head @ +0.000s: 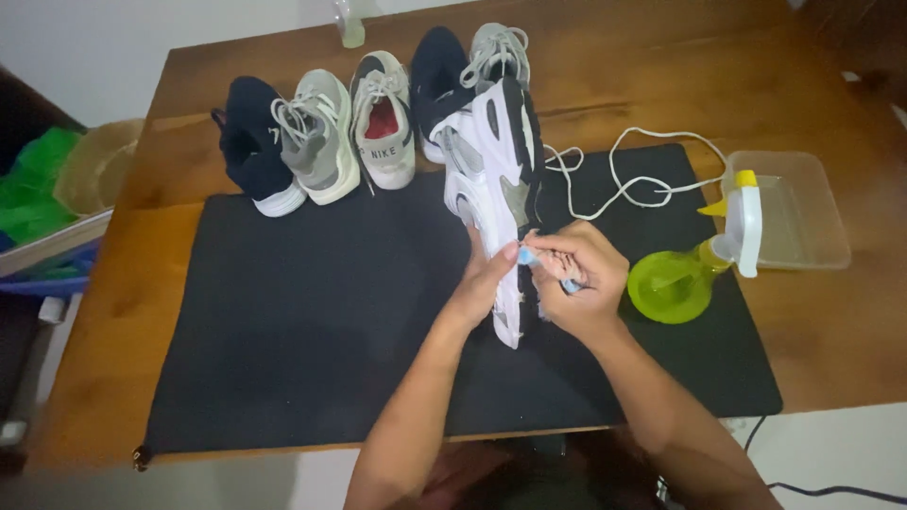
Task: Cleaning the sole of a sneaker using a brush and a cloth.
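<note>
A white, black and grey sneaker (493, 179) lies on its side on a black mat (312, 321), sole edge toward me. My left hand (484, 283) grips the sneaker near its heel. My right hand (576, 279) holds a small light-blue brush (532, 257) pressed against the side of the sneaker. A white shoelace (631, 179) lies loose on the mat to the right of the sneaker.
Several other shoes (321, 137) stand in a row at the mat's far edge on a wooden table (831, 321). A green spray bottle (699, 269) with a white and yellow head lies right of my hands, beside a clear plastic tray (803, 212).
</note>
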